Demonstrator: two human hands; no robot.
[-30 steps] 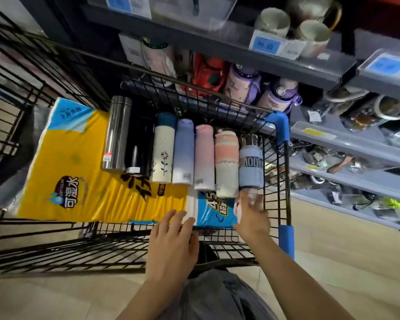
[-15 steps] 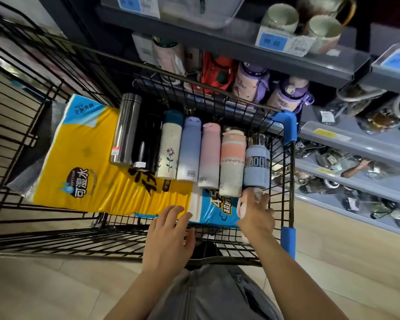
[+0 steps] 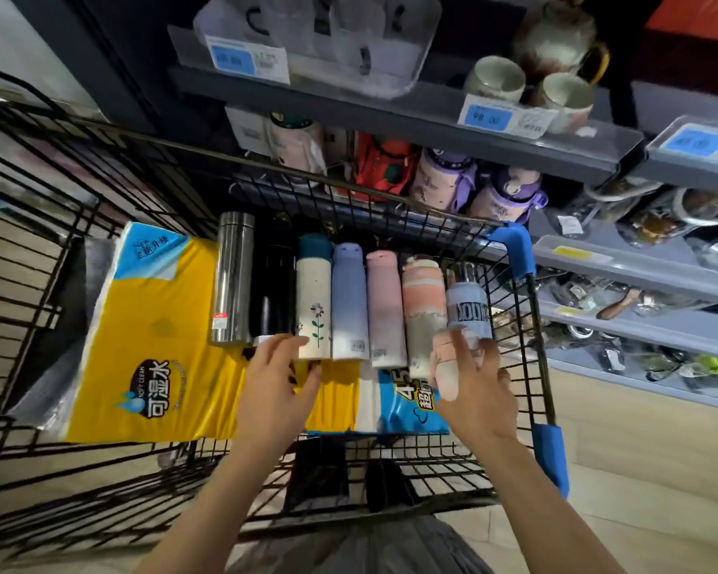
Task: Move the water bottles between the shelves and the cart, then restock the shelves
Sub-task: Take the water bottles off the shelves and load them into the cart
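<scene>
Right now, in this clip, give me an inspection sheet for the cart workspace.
Surface: black wire cart, yellow tissue pack as base.
Job's things: seven bottles lie side by side, from steel flask to grey sleeved bottle.
Clutter: nothing seen.
Grippers: left hand open, near floral white bottle; right hand holds a small pale pink bottle.
Cables: nothing seen.
Surroundings: grey shelves with purple-lidded bottles, mugs.

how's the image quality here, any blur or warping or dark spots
Head view: wide-angle warping bends the cart rails and shelf edges; the left hand and right hand look slightly motion-smeared; the upper shelf sits in shadow; the steel bottle shows streaks of glare.
</scene>
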